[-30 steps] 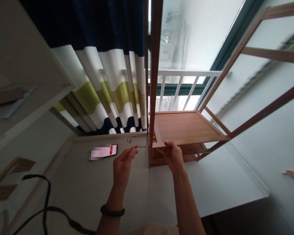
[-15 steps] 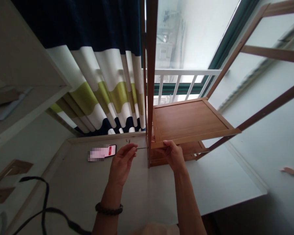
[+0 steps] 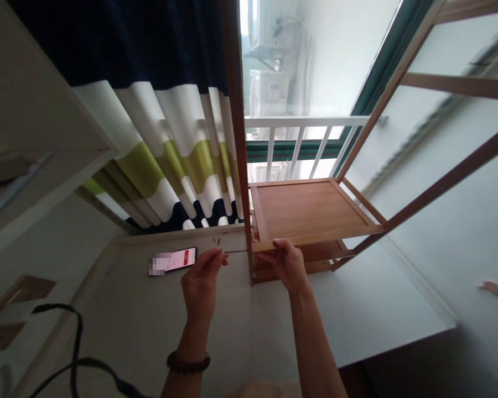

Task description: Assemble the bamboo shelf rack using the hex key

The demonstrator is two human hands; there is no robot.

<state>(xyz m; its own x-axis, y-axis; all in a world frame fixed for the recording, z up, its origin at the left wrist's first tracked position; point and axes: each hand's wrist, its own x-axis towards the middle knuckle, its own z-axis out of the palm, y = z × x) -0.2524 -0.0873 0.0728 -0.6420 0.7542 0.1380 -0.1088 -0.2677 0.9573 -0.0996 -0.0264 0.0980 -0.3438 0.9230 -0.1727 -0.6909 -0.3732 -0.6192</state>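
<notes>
Between its thumb and fingers, my left hand (image 3: 201, 284) pinches a thin metal hex key (image 3: 235, 252). The tool's far end reaches the outer side of the left post (image 3: 239, 166) of a brown wooden shelf rack. My right hand (image 3: 288, 265) grips the front edge of the rack's upper shelf board (image 3: 307, 210) near that post, thumb on top and fingers underneath. Below it is a lower shelf (image 3: 326, 251). Whether the key sits in a screw head is too small to tell. A few small screws (image 3: 216, 241) lie on the white tabletop behind my left hand.
A phone (image 3: 186, 258) with a lit screen lies on the white tabletop (image 3: 145, 315) at left. Black cable (image 3: 78, 342) curls at the lower left. Striped curtain (image 3: 170, 149) and a window with white railing (image 3: 307, 121) stand behind. The right side frame (image 3: 448, 179) rises near the wall.
The upper shelf board and left post have shifted left, the post's top leaning further left. A rail now shows at the board's right end. Both hands keep their holds, moving slightly left.
</notes>
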